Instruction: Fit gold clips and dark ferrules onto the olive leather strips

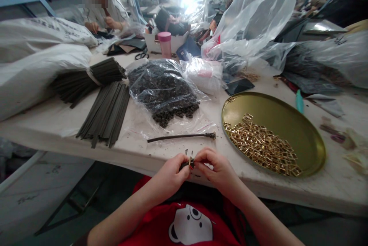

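At the table's front edge, my left hand (173,171) and my right hand (215,164) meet with fingertips pinched around a small gold buckle (191,161) and a dark strap piece. The fingers cover most of both, so I cannot tell which hand grips which part. Just beyond them lies a narrow dark strap (178,137) with a buckle at its right end. To the right, a round gold tray (287,115) bears a heap of gold buckles (264,144). A clear plastic bag (163,81) of small black loops stands open toward me.
Dark strips (106,112) lie at left beside a tied bundle (92,73). White sacks (37,73) crowd the left edge. Farther back are a pink-lidded cup (165,45), a dark phone-like slab (239,86) and clear plastic sheeting (255,16). A person (106,12) sits across the table.
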`<state>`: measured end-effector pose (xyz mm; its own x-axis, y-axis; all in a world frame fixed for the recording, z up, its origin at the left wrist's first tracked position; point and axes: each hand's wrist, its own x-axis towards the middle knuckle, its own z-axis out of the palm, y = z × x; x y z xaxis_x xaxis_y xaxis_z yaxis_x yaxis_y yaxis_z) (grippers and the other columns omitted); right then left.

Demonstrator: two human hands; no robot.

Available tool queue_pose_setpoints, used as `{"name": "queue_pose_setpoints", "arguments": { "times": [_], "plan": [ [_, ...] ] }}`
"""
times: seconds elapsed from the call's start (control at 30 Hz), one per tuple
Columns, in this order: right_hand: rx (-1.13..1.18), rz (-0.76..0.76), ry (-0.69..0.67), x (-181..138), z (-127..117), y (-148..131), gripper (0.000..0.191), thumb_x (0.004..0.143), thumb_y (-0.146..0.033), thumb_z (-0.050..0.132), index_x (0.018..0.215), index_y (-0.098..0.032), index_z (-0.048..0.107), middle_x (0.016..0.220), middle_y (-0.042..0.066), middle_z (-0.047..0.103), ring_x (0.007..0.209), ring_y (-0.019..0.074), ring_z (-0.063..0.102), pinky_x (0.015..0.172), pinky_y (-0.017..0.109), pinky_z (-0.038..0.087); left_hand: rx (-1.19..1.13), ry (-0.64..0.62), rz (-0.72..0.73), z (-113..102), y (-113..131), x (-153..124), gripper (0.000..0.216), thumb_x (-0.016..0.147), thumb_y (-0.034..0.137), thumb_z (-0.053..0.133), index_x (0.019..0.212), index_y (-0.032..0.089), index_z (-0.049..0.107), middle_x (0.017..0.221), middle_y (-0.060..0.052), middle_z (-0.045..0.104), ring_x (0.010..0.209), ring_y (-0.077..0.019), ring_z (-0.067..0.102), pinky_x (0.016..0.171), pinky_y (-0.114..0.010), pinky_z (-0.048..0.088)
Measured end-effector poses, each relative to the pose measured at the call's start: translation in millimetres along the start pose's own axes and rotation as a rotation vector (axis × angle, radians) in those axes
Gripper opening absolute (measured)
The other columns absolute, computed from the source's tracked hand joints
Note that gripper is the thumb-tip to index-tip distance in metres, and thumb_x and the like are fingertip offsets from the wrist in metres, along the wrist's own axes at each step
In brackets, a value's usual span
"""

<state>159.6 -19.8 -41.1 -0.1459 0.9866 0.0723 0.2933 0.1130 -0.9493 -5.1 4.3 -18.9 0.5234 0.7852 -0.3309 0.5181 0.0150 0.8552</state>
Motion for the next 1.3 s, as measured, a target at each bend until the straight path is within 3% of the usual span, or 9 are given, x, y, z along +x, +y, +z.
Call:
{"name": "queue_pose_setpoints", "arguments": {
  "times": [0.2, 0.43, 0.63, 0.8, 0.9, 0.97, 1.03, 1.13, 1.3],
  "plan": [
    [-0.175, -0.124, 0.015, -3, 0, -6, 0.01, 0.079, -0.015, 0.055, 0.074, -0.021, 0.061, 0.074, 0.003, 0.057, 0.071, 0.0162, 0.056, 0.064, 0.028, 0.046, 0.004, -0.011, -0.003, -2, 6, -3, 0.016, 0.081, 0.023, 0.041, 0.073, 0.017, 0.053, 0.07, 0.002, 0.056, 0.07, -0.0144, 0.051, 0.063, -0.023, 0.036],
    [-0.377, -0.365, 0.214, -10, 13, -2, 0.028, 0.084, -0.016, 0.049, 0.111, -0.02, 0.054, 0.103, 0.01, 0.063, 0.096, 0.0195, 0.059, 0.08, 0.033, 0.051, -0.141, 0.103, 0.015, 3, 1, 6, 0.018, 0.084, 0.029, 0.042, 0.082, 0.016, 0.054, 0.075, 0.0, 0.058, 0.072, -0.0146, 0.052, 0.067, -0.025, 0.04],
    [-0.461, -0.456, 0.271, -8, 15, 6, 0.028, 0.085, -0.011, 0.047, 0.109, -0.02, 0.056, 0.099, 0.009, 0.066, 0.092, 0.0173, 0.062, 0.08, 0.031, 0.052, -0.223, 0.003, 0.049, 1, 4, 4, 0.018, 0.085, 0.028, 0.041, 0.088, 0.015, 0.053, 0.082, -0.001, 0.057, 0.076, -0.0142, 0.051, 0.07, -0.025, 0.04],
    [-0.262, -0.189, 0.307, -1, 11, 7, 0.017, 0.084, -0.017, 0.05, 0.096, -0.021, 0.06, 0.086, 0.004, 0.068, 0.08, 0.0159, 0.063, 0.072, 0.028, 0.052, -0.211, 0.01, 0.001, -3, 3, 6, 0.029, 0.089, 0.03, 0.032, 0.074, 0.016, 0.052, 0.07, 0.001, 0.055, 0.074, -0.0138, 0.051, 0.07, -0.025, 0.038],
    [-0.091, -0.003, 0.296, 4, 11, 8, 0.012, 0.082, -0.023, 0.052, 0.089, -0.02, 0.061, 0.08, 0.003, 0.066, 0.073, 0.0154, 0.062, 0.067, 0.028, 0.051, -0.14, 0.051, -0.022, -2, -1, 10, 0.025, 0.086, 0.029, 0.038, 0.069, 0.017, 0.051, 0.068, 0.001, 0.056, 0.071, -0.014, 0.051, 0.067, -0.025, 0.037],
    [0.035, 0.1, 0.292, 10, 11, 9, 0.012, 0.08, -0.027, 0.054, 0.087, -0.02, 0.061, 0.076, 0.003, 0.065, 0.07, 0.0152, 0.061, 0.066, 0.028, 0.049, -0.147, 0.104, -0.047, 0, -3, 12, 0.016, 0.084, 0.028, 0.042, 0.077, 0.016, 0.051, 0.068, 0.001, 0.056, 0.069, -0.014, 0.051, 0.065, -0.025, 0.037],
    [0.199, 0.196, 0.257, 16, 10, 10, 0.015, 0.077, -0.032, 0.058, 0.085, -0.019, 0.06, 0.075, 0.002, 0.064, 0.069, 0.015, 0.059, 0.066, 0.028, 0.048, -0.189, 0.131, -0.039, 0, -3, 13, 0.019, 0.084, 0.026, 0.042, 0.099, 0.016, 0.047, 0.068, 0.002, 0.056, 0.067, -0.0138, 0.052, 0.064, -0.025, 0.038],
    [0.483, 0.34, 0.123, 25, 7, 10, 0.021, 0.071, -0.035, 0.064, 0.083, -0.018, 0.057, 0.073, 0.0, 0.059, 0.068, 0.0131, 0.056, 0.064, 0.025, 0.046, -0.197, 0.03, 0.041, -1, 1, 15, 0.036, 0.086, 0.024, 0.037, 0.121, 0.018, 0.039, 0.068, 0.002, 0.054, 0.062, -0.0123, 0.049, 0.061, -0.023, 0.037],
    [0.821, 0.563, -0.039, 34, 7, 14, 0.03, 0.068, -0.03, 0.068, 0.087, -0.019, 0.049, 0.067, -0.004, 0.053, 0.058, 0.0097, 0.051, 0.057, 0.024, 0.042, -0.226, -0.081, 0.116, -7, 4, 22, 0.026, 0.087, 0.025, 0.037, 0.103, 0.019, 0.056, 0.065, 0.003, 0.048, 0.058, -0.0097, 0.043, 0.056, -0.02, 0.034]
  ]
}}
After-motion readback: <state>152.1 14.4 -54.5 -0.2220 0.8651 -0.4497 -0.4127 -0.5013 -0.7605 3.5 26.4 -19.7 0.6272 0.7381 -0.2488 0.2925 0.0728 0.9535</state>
